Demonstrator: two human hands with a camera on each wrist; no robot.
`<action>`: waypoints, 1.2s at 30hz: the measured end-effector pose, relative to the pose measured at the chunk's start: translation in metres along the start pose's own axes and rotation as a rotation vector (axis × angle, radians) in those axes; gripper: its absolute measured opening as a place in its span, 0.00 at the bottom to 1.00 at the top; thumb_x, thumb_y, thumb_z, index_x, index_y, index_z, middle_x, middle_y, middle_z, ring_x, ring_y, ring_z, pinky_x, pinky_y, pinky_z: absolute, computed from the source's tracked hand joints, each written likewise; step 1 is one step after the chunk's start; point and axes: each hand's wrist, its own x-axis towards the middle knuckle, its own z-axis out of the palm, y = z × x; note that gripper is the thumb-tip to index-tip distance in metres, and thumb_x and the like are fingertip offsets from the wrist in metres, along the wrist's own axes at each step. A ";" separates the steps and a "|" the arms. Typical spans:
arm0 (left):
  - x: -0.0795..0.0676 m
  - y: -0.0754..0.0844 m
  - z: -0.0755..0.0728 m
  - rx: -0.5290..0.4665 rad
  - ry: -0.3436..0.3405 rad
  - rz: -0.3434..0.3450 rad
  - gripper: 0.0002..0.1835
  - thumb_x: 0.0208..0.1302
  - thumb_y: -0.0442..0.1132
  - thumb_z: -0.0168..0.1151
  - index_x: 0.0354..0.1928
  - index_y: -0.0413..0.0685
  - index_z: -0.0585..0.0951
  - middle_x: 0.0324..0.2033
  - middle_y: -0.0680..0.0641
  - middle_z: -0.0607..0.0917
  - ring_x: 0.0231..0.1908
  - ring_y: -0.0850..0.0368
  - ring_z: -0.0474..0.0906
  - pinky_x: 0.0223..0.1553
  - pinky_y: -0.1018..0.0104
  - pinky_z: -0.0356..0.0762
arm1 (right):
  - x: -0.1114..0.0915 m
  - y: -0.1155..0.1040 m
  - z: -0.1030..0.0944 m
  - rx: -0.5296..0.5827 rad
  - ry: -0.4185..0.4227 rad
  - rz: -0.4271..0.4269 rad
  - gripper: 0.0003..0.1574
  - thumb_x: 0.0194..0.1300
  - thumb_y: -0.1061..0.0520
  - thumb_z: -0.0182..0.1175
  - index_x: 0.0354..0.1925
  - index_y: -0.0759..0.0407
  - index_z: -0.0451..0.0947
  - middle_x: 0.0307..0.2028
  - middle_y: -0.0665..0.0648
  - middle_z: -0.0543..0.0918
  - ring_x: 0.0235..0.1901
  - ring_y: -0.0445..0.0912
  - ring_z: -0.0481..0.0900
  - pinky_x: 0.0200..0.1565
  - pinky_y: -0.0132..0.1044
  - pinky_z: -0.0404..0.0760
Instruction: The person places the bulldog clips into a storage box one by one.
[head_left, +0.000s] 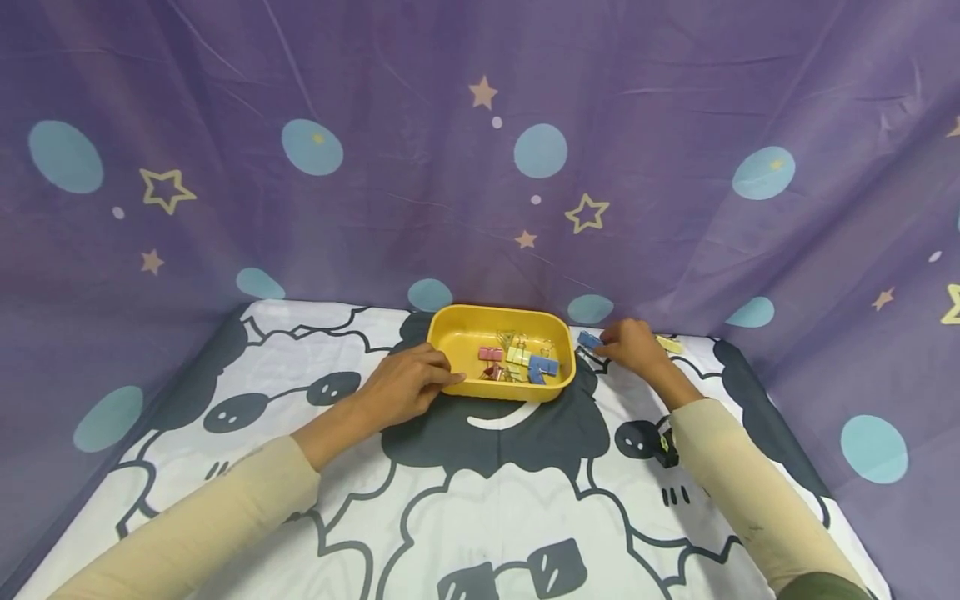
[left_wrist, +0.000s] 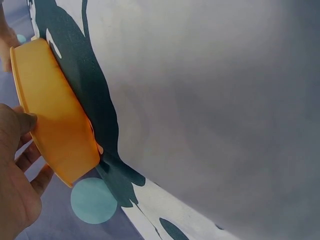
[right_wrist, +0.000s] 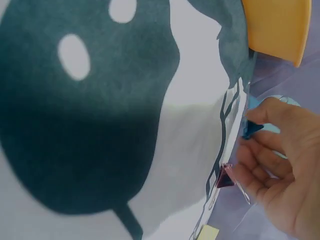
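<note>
My left hand (head_left: 407, 383) grips the left front corner of a yellow plastic tray (head_left: 480, 390), its thumb on the near wall in the left wrist view. Inside the tray lie several binder clips, among them a pink clip (head_left: 491, 353), a pale yellow clip (head_left: 517, 356) and a blue clip (head_left: 545, 365). Right of the tray, my right hand (head_left: 634, 346) pinches another blue binder clip (right_wrist: 252, 128) between thumb and fingers. Below those fingers in the right wrist view, a dark pink binder clip (right_wrist: 226, 177) stands on the cloth.
A yellow binder clip (head_left: 670, 344) lies beyond the right wrist, near the table's back edge. White cloth (head_left: 517, 500) with a sheep print covers the table. Behind it hangs a purple curtain (head_left: 420, 183) with stars and dots.
</note>
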 end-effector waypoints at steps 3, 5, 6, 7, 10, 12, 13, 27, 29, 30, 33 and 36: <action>0.000 0.000 0.000 0.000 -0.002 -0.002 0.19 0.67 0.27 0.76 0.56 0.54 0.96 0.44 0.53 0.94 0.46 0.54 0.84 0.45 0.59 0.88 | -0.017 -0.031 -0.020 0.025 0.020 0.033 0.26 0.62 0.52 0.77 0.54 0.66 0.94 0.46 0.66 0.96 0.46 0.59 0.97 0.51 0.54 0.94; 0.000 0.000 0.000 -0.001 -0.002 -0.003 0.19 0.67 0.27 0.76 0.56 0.54 0.97 0.44 0.53 0.94 0.46 0.54 0.84 0.45 0.59 0.88 | -0.031 -0.060 -0.037 0.036 0.033 0.047 0.26 0.65 0.54 0.76 0.56 0.68 0.93 0.48 0.68 0.96 0.50 0.64 0.96 0.54 0.58 0.92; 0.000 0.000 0.000 -0.004 -0.002 -0.003 0.19 0.67 0.27 0.76 0.55 0.54 0.97 0.44 0.53 0.94 0.46 0.54 0.84 0.45 0.59 0.88 | -0.038 -0.074 -0.045 0.047 0.050 0.050 0.25 0.65 0.55 0.75 0.56 0.69 0.92 0.48 0.69 0.95 0.50 0.64 0.96 0.54 0.55 0.93; 0.000 0.000 0.000 -0.008 -0.001 -0.005 0.19 0.67 0.27 0.76 0.56 0.54 0.97 0.44 0.53 0.94 0.46 0.54 0.84 0.45 0.58 0.88 | -0.040 -0.075 -0.046 0.057 0.075 0.046 0.24 0.65 0.55 0.75 0.55 0.68 0.93 0.46 0.68 0.96 0.49 0.64 0.96 0.51 0.52 0.92; 0.000 0.000 0.001 -0.013 0.004 -0.002 0.19 0.67 0.27 0.76 0.56 0.54 0.97 0.44 0.53 0.94 0.45 0.54 0.84 0.45 0.59 0.88 | -0.044 -0.077 -0.048 0.103 0.130 0.040 0.22 0.64 0.55 0.76 0.52 0.68 0.94 0.44 0.68 0.96 0.46 0.64 0.97 0.42 0.39 0.89; 0.000 0.000 0.001 -0.014 0.007 -0.001 0.19 0.67 0.27 0.76 0.56 0.53 0.97 0.44 0.53 0.94 0.45 0.55 0.84 0.45 0.59 0.88 | -0.047 -0.079 -0.048 0.132 0.152 0.052 0.22 0.64 0.55 0.76 0.52 0.67 0.94 0.44 0.68 0.96 0.45 0.63 0.97 0.39 0.30 0.85; 0.000 0.000 0.001 -0.013 0.009 0.000 0.19 0.67 0.27 0.76 0.55 0.53 0.97 0.43 0.53 0.94 0.45 0.55 0.84 0.44 0.59 0.88 | -0.048 -0.080 -0.049 0.147 0.160 0.057 0.22 0.64 0.54 0.77 0.53 0.66 0.94 0.44 0.68 0.96 0.44 0.62 0.97 0.37 0.28 0.83; 0.000 -0.001 0.001 -0.010 0.002 -0.007 0.19 0.67 0.27 0.76 0.55 0.54 0.97 0.44 0.53 0.94 0.45 0.55 0.84 0.45 0.59 0.88 | -0.055 -0.097 -0.054 0.234 0.235 0.075 0.19 0.63 0.54 0.82 0.50 0.60 0.96 0.41 0.63 0.97 0.41 0.56 0.96 0.32 0.27 0.82; 0.000 -0.001 0.001 -0.010 0.000 -0.007 0.19 0.67 0.27 0.76 0.55 0.55 0.97 0.44 0.53 0.94 0.45 0.54 0.84 0.46 0.59 0.88 | -0.057 -0.100 -0.054 0.246 0.240 0.077 0.18 0.63 0.54 0.82 0.50 0.59 0.97 0.42 0.63 0.97 0.43 0.59 0.96 0.33 0.26 0.82; 0.000 -0.001 0.001 -0.010 0.000 -0.007 0.19 0.67 0.27 0.76 0.55 0.55 0.97 0.44 0.53 0.94 0.46 0.54 0.84 0.46 0.59 0.88 | -0.058 -0.102 -0.055 0.249 0.243 0.078 0.18 0.63 0.54 0.82 0.50 0.59 0.97 0.42 0.63 0.97 0.43 0.60 0.97 0.34 0.25 0.83; 0.000 -0.001 0.001 -0.010 0.001 -0.008 0.19 0.67 0.27 0.76 0.55 0.54 0.97 0.44 0.53 0.94 0.46 0.54 0.84 0.46 0.58 0.88 | -0.060 -0.108 -0.055 0.243 0.252 0.072 0.18 0.62 0.53 0.82 0.50 0.58 0.97 0.44 0.62 0.97 0.44 0.60 0.97 0.37 0.26 0.84; 0.000 -0.001 0.002 -0.011 0.000 -0.008 0.20 0.67 0.27 0.76 0.56 0.54 0.97 0.44 0.53 0.94 0.46 0.54 0.84 0.46 0.58 0.88 | -0.061 -0.114 -0.056 0.221 0.254 0.066 0.18 0.63 0.52 0.82 0.50 0.57 0.97 0.45 0.61 0.97 0.46 0.60 0.97 0.41 0.30 0.84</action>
